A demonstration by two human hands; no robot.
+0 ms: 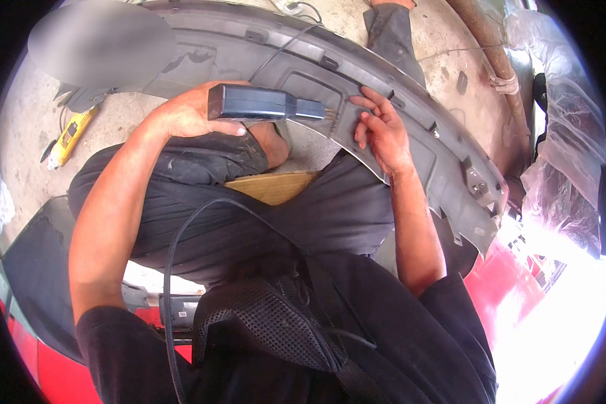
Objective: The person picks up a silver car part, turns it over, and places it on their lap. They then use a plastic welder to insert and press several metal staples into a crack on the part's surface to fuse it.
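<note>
My left hand is wrapped round a dark blue-grey handheld tool with a cable, its thin metal prongs pointing right. The tool is over the inner side of a long curved grey plastic panel that lies across my legs. Just right of the prongs, near a row of small dark marks by the panel's edge, is my right hand. Its fingers are apart and partly bent, and nothing shows between them. Whether its fingertips touch the panel is unclear.
A yellow power tool lies on the concrete floor at the left. A person's dark-clad leg is beyond the panel. Plastic sheeting and a brown pipe stand at the right. Red parts are at lower right.
</note>
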